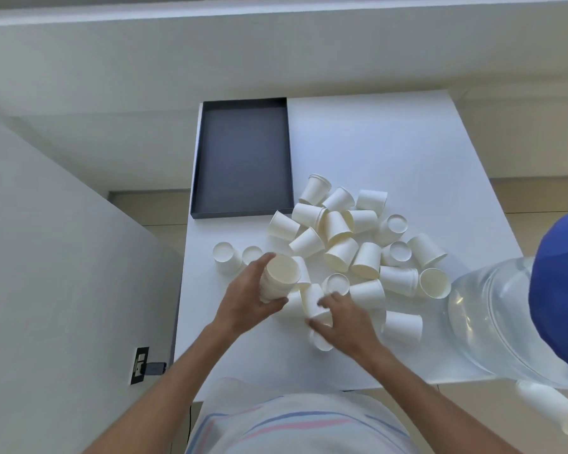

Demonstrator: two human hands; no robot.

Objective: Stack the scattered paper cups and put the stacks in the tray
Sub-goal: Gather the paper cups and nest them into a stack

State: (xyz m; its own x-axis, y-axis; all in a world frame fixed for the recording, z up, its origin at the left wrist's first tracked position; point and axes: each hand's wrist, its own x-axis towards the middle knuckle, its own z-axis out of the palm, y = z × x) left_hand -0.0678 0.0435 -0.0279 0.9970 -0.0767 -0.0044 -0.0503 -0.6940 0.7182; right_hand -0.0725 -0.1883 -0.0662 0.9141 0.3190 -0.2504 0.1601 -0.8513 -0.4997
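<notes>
Several white paper cups (341,231) lie scattered in a heap on the white table (374,142), some on their sides, some upside down. My left hand (246,299) grips a short stack of nested cups (281,276), mouth up, near the table's front left. My right hand (341,319) grips a single cup (313,301) lying on its side just right of the stack. A dark shallow tray (243,158) sits at the back left with nothing in it. Two upturned cups (225,257) stand left of my left hand.
A large clear water bottle with a blue cap (505,316) leans over the table's right front corner. A wall runs along the left, with a socket and plug (141,365) low down. The table's far right part is bare.
</notes>
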